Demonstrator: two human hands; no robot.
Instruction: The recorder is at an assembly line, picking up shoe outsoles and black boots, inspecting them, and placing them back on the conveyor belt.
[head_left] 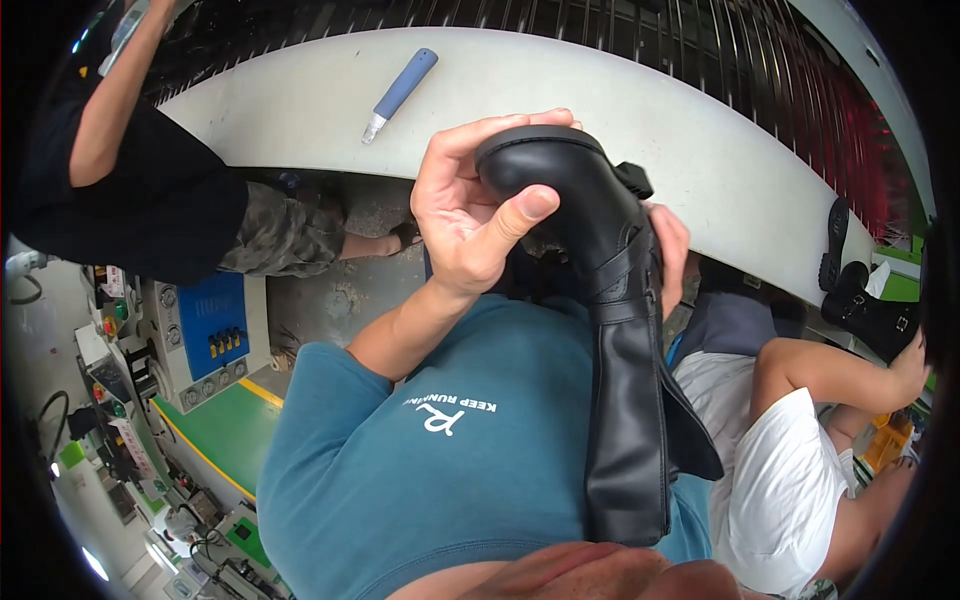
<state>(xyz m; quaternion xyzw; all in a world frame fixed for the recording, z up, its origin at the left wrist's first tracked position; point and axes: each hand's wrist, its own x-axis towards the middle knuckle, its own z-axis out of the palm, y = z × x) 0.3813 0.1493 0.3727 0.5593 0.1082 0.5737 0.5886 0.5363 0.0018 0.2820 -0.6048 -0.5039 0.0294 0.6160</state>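
A tall black boot (625,340) is held up in front of my chest, toe end toward the bench and shaft hanging down toward me. My left hand (470,200) wraps round its toe, thumb on the upper and fingers behind the sole edge. At the ankle, my right hand (670,250) grips from behind; only some of its fingers show, the rest are hidden by the boot. A strap crosses the ankle, and the shaft opening hangs loose at one side. Beyond my left hand, a hand tool (407,92) with a blue handle and pale tip lies on the bench.
The long white bench (300,100) curves across in front, with a rack of metal rods (640,45) behind it. At the left stands a person in dark clothing (150,200), near machines with gauges (205,330). At the right, another person in white (780,480) handles a buckled black boot (880,320).
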